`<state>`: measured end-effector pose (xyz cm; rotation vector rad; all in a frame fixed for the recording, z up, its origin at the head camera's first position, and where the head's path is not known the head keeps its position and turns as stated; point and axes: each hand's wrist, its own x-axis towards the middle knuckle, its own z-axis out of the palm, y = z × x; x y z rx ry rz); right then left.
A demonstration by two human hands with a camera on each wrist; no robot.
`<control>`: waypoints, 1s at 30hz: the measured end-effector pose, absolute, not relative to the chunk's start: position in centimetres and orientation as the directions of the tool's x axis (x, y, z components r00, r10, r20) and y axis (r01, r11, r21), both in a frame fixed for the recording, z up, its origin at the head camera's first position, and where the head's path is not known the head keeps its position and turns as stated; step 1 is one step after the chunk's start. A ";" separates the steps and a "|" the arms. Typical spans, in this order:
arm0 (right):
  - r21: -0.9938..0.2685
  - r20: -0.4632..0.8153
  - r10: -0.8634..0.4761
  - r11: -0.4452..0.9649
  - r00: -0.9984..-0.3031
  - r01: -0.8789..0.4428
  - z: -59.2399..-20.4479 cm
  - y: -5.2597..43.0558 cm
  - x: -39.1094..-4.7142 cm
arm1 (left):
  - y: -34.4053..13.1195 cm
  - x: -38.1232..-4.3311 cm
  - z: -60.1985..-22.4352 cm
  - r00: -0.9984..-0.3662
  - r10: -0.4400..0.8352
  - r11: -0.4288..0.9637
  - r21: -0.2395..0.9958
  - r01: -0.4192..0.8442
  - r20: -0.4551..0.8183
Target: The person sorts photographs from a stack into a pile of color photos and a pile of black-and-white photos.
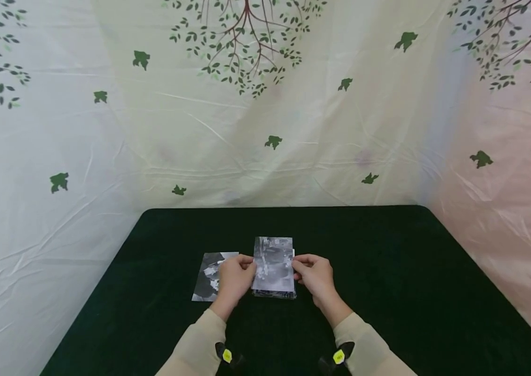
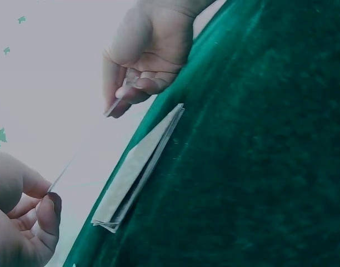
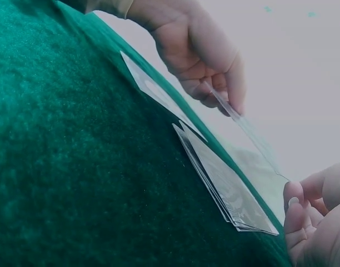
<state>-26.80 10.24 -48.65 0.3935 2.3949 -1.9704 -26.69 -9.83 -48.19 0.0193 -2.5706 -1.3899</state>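
Note:
A grey photo print [image 1: 273, 265] is held up between both hands. My left hand [image 1: 234, 278] pinches its left edge with thumb and fingers, and my right hand [image 1: 317, 277] pinches the right edge. Below it a small stack of prints [image 3: 228, 183] lies on the table, slightly fanned; in the head view the held print hides most of this stack. Another print [image 1: 205, 284], dark with white shapes, lies flat to the left, partly behind the left hand. From the wrist views, the held print [image 3: 256, 142] is tilted and apart from the stack.
A dark green cloth covers the table [image 1: 387, 271]. Behind it and at both sides hangs a pale curtain [image 1: 227, 141] printed with leafy branches and green leaf shapes. Dark bands with yellow tags [image 1: 339, 357] sit on both sleeves.

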 end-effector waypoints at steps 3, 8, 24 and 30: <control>-0.965 -0.161 0.180 0.176 -0.970 0.193 -48.6 10.2 -26.7 | -10.1 -26.6 -47.8 -0.979 -0.111 0.507 0.857 0.091 0.170; -0.968 -0.150 0.173 0.176 -0.974 0.180 -48.5 10.2 -26.7 | -10.4 -26.6 -47.3 -0.981 -0.099 0.496 0.863 0.096 0.166; -0.973 -0.107 0.035 0.201 -0.994 0.112 -48.9 9.2 -25.8 | -13.0 -26.2 -47.0 -0.993 0.024 0.598 0.794 0.106 0.114; -0.973 -0.090 -0.096 0.220 -0.991 0.067 -49.0 7.9 -24.6 | -15.7 -25.0 -47.7 -0.999 0.003 0.478 0.878 -0.030 -0.035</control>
